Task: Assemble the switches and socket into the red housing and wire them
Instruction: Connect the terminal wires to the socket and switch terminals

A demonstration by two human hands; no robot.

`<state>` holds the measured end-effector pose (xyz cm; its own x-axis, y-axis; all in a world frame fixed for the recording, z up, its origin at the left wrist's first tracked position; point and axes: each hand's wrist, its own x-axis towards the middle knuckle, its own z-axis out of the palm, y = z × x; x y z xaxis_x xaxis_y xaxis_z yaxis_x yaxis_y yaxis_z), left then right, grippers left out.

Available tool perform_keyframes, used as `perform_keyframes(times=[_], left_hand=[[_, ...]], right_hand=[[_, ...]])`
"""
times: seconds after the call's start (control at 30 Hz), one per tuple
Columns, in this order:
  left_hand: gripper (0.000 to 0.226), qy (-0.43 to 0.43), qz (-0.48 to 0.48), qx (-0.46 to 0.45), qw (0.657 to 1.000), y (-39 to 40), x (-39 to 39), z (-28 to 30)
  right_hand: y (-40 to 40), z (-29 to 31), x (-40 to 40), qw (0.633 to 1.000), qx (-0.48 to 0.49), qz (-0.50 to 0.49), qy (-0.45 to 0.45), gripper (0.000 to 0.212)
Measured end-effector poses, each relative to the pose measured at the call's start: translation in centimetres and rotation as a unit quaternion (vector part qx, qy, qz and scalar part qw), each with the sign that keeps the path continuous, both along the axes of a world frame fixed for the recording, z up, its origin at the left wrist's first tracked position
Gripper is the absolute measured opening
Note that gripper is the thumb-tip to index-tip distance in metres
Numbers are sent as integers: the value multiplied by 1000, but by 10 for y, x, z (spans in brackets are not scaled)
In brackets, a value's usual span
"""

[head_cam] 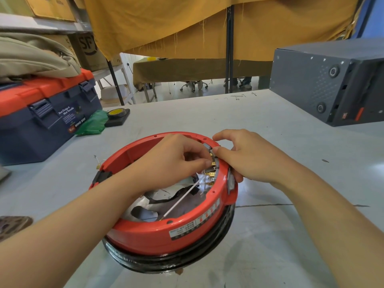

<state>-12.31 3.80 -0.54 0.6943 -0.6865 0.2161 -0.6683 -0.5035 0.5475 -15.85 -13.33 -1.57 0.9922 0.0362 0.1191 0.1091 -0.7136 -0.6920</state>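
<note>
**Inspector:** State the grip first.

**Assistant:** The left hand [176, 161] reaches inside the red housing [158, 231], fingers curled in a narrow pinch at the brass terminals [211, 173] on the back of a grey switch [213, 154]. Whether it pinches a wire end or the terminal itself, I cannot tell. The right hand [247, 156] clamps the same stretch of rim from outside, thumb on top beside the switch, fingers wrapped down the outer wall.

**Inspector:** Reason for that hold?

**Assistant:** In my judgement the right hand braces the switch in its cut-out so the left hand's push does not pop it outward.

**Inspector:** Location of the work?

**Assistant:** The housing sits open side up on a black coil of cable [166, 262], near the front of the grey table [270, 125]. A white wire [182, 201] runs loose across the inside towards the terminals.

**Inspector:** Edges and clearance?

**Assistant:** Inside, room is tight: the wall crowds the left fingers. Outside, open table lies to the right and front. A toolbox [41, 121] stands well apart on the left, a tape roll [117, 113] behind it, a grey case [332, 80] at far right.
</note>
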Motion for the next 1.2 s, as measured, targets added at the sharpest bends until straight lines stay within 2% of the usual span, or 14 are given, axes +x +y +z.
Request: perform_keyframes(times=[0.37, 0.47, 0.7, 0.83, 1.03, 1.2], left_hand=[[13, -37, -11, 13, 999, -4, -6, 2], [13, -42, -6, 14, 999, -3, -5, 2], [2, 31, -12, -29, 999, 5, -6, 2], [1, 79, -47, -39, 995, 8, -8, 7], [4, 49, -45, 24, 997, 5, -11, 6], [8, 42, -61, 20, 997, 4, -13, 6]], right_hand=[[-1, 0, 0, 1000, -7, -4, -12, 41], [0, 0, 0, 1000, -4, -6, 9, 39], [-3, 3, -5, 996, 37, 23, 74, 43], [-4, 5, -6, 994, 57, 39, 82, 46], [-5, 3, -5, 994, 67, 42, 80, 44], [-4, 2, -5, 994, 72, 40, 69, 43]])
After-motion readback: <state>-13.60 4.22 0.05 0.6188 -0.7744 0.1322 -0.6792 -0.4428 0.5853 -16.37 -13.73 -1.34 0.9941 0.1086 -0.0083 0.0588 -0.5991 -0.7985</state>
